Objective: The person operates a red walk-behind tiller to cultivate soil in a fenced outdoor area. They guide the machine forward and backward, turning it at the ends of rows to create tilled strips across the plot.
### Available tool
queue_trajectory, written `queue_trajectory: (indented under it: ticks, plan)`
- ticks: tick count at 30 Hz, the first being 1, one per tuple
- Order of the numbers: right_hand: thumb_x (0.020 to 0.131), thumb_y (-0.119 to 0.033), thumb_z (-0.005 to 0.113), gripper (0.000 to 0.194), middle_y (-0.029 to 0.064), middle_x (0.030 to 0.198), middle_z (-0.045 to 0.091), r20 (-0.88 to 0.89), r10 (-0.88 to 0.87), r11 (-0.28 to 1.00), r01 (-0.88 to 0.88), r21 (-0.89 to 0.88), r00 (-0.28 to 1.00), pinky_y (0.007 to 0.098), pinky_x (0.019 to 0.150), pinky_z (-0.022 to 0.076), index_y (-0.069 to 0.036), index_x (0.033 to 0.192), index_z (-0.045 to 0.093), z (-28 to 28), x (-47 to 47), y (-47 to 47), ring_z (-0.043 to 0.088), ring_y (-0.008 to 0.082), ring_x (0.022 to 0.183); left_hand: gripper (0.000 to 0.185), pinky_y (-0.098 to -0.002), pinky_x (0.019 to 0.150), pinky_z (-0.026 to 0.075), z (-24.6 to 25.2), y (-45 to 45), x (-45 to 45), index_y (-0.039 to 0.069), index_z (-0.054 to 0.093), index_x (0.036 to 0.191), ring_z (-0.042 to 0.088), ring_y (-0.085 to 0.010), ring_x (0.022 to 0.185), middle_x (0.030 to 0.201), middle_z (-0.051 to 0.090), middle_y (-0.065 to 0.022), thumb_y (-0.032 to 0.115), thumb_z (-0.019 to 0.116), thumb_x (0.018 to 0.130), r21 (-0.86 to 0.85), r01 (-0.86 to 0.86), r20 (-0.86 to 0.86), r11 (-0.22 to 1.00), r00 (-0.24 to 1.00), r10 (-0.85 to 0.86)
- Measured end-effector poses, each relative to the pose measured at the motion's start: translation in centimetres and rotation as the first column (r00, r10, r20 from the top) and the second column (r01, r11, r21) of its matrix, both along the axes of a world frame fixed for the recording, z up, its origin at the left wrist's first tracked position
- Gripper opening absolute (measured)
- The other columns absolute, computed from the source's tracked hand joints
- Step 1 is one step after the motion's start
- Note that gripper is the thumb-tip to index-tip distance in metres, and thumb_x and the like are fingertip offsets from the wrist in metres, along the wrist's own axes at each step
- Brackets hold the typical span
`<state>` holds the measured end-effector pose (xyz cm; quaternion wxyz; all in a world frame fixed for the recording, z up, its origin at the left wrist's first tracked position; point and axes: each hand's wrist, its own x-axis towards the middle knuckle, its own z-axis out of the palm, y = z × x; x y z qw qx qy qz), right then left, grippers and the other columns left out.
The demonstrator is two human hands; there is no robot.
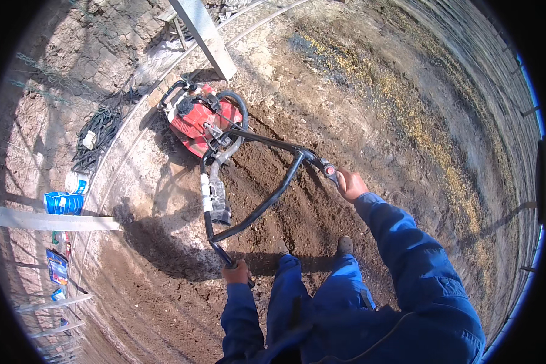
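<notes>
Before me on loose soil stands a walk-behind power tiller with a red engine housing [195, 118] and a black tubular handlebar frame [268, 200]. My left hand [236, 273] is wrapped around the end of the left handlebar. On the right grip, beside a red button [330, 170], my right hand [351, 184] is closed. A corrugated hose with a dark end piece [220, 209] hangs along the left bar. The tiller's working parts are hidden under the housing. Both my shoes [345, 245] stand on the tilled soil [255, 182] behind the machine.
A concrete post [209, 41] rises just beyond the engine, and another post [54, 220] stands at left. Along the left border lie a dark hose bundle [98, 134], a white bucket [77, 183] and a blue bag [63, 203]. Yellow plant litter [405, 109] covers ground at right.
</notes>
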<state>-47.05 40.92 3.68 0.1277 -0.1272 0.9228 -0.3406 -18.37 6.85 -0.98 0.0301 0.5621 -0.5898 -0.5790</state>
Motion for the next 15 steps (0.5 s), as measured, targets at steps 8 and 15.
queue_trajectory:
  ticks: [8, 15]
  plan:
    - [0.098, -0.038, 0.041, 0.037, 0.0268, 0.073, 0.059, -0.023, 0.042, 0.999, -0.042, -0.008, 0.999, 0.0554, 0.067, 0.0440, -0.005, 0.095, 0.056, -1.3, -2.3, 0.1, 0.058, 0.0478, 0.075, 0.021, -0.0346, 0.035, 0.039, -1.5, 0.4, -0.6, 0.001, 0.047, 0.092, 0.049, -0.0195, 0.038, 0.054, 0.050, -0.0089, 0.001, 0.065, 0.081, 0.131, -0.070, -0.025, 0.989, 0.997, 0.073]
    - [0.096, -0.035, 0.045, 0.034, 0.0265, 0.080, 0.062, 0.038, 0.065, 0.998, -0.064, -0.023, 0.997, 0.0533, 0.070, 0.0461, -0.005, 0.100, 0.057, -1.2, -1.5, 0.8, 0.059, 0.0472, 0.078, 0.020, -0.0338, 0.036, 0.042, -1.1, 1.0, -0.3, 0.002, 0.046, 0.082, 0.050, -0.0186, 0.039, 0.055, 0.051, -0.0082, 0.003, 0.066, 0.082, 0.107, -0.076, -0.019, 0.991, 0.997, 0.078]
